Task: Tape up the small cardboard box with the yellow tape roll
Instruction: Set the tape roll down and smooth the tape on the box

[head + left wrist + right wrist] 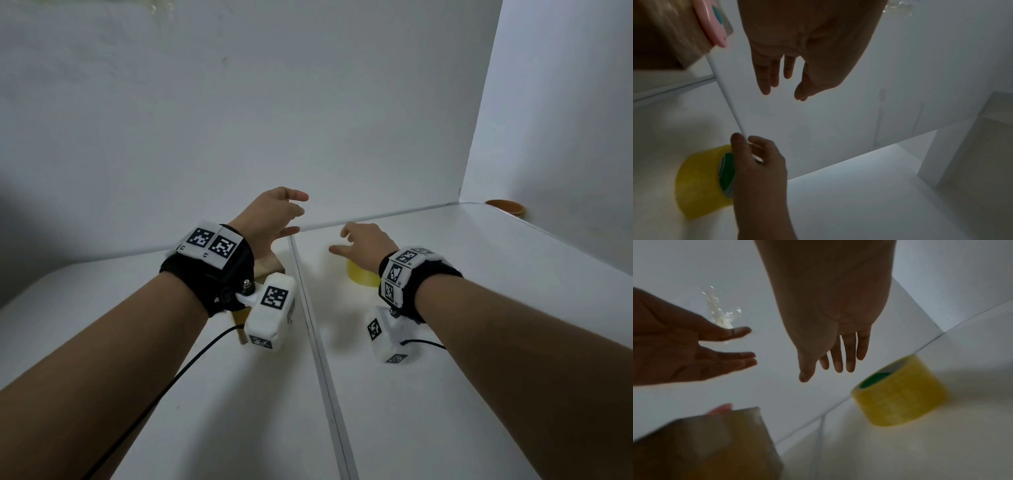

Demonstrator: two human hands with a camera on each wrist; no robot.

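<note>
The small cardboard box stands on the white table, mostly hidden under my left wrist; it also shows in the left wrist view and the right wrist view. My left hand hovers above and beyond it with fingers spread, holding nothing. The yellow tape roll lies flat on the table to the right, green inside its core. My right hand hangs just over the roll with straight fingers, not touching it.
A pink object with a teal spot lies on the box. White walls close the back and right. A seam splits the two tabletops. An orange-brown bowl sits at the back right. Crumpled clear tape sticks to the wall.
</note>
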